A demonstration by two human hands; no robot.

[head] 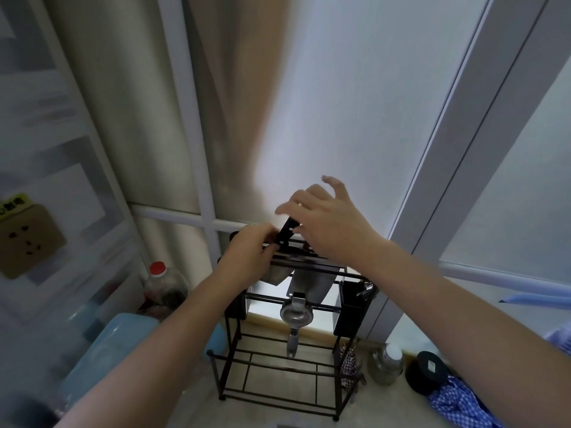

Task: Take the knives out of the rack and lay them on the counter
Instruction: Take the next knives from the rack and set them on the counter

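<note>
A black wire rack (279,394) stands on the counter below the window. In its top slot sits a knife with a black riveted handle (285,233) that tilts up to the right. My right hand (327,225) covers the top of that handle, thumb on one side and the outer fingers loosely spread. My left hand (248,253) is curled at the rack's top bar, its fingertips touching the base of the handle. A wide cleaver blade (310,284) and a second, smaller blade (277,277) hang down inside the rack.
A metal squeezer (296,316) hangs on the rack's front bar, and a black holder (352,304) sits on its right side. A red-capped bottle (160,282) and blue container (123,335) stand left. Two jars (387,362) and checked cloth (457,400) lie right.
</note>
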